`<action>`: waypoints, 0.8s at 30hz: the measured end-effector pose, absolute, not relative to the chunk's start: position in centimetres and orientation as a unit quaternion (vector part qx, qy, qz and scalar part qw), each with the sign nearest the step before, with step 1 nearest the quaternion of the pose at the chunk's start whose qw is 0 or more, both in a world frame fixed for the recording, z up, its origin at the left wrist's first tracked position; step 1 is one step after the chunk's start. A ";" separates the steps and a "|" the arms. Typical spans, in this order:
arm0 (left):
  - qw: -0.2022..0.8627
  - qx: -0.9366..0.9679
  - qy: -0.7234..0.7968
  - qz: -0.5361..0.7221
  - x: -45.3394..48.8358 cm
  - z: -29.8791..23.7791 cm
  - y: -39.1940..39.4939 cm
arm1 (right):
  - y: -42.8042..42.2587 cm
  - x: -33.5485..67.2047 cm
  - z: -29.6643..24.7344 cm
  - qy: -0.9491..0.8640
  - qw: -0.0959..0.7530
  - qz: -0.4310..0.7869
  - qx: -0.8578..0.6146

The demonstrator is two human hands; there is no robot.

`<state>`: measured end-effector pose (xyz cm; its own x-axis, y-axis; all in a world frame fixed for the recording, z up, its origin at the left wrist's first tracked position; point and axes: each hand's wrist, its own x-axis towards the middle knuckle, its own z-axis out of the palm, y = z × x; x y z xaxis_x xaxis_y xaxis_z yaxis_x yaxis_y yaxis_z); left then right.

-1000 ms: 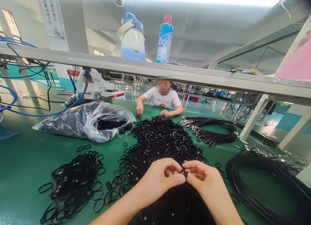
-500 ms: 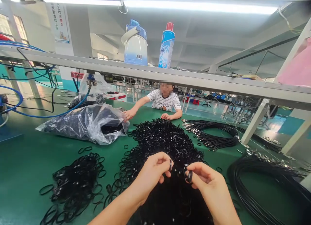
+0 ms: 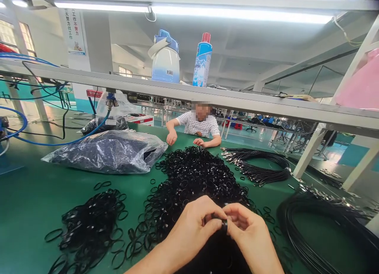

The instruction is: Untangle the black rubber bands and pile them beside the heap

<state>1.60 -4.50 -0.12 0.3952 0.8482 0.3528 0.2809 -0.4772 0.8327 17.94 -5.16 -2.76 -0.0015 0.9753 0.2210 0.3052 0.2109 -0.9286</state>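
Note:
My left hand and my right hand meet fingertip to fingertip low in the middle of the view. Both pinch a small black rubber ring between them. They hover over a big heap of black rubber rings on the green table. A flatter pile of larger black rings lies to the left of my left forearm.
A clear plastic bag of black rings lies at the back left. Bundles of black cable and a cable coil lie to the right. A person in a striped shirt sits opposite. A jug and a spray can stand on the shelf.
My hands, apart half a second ago with a ring in each, have come together again. The person opposite has drawn an arm back from the plastic bag.

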 end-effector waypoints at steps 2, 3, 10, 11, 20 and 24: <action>0.346 0.750 0.382 0.415 1.6 -0.1 -4.6 | -5.3 17.6 -2.6 -0.608 0.487 0.376 -0.502; 0.359 0.738 0.386 0.421 1.6 -0.1 -4.6 | -5.4 17.5 -2.5 -0.601 0.491 0.391 -0.495; 0.501 0.637 0.369 0.455 1.4 -1.1 -3.3 | -5.1 18.4 -2.2 -0.528 0.557 0.433 -0.472; 0.495 0.634 0.377 0.459 1.2 -1.2 -3.1 | -5.0 18.7 -2.3 -0.519 0.570 0.424 -0.475; 0.193 0.831 0.405 0.328 0.8 -0.7 -4.6 | -4.3 20.2 -3.2 -0.655 0.474 0.219 -0.546; 0.090 0.876 0.365 0.303 1.0 -0.8 -4.9 | -4.0 20.9 -4.3 -0.682 0.456 0.158 -0.549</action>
<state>0.96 -4.91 -0.80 0.5506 0.6939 0.4640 0.5846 -0.7173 0.3790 20.91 -3.96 -4.25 0.0189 0.8937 0.4483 0.6050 0.3468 -0.7168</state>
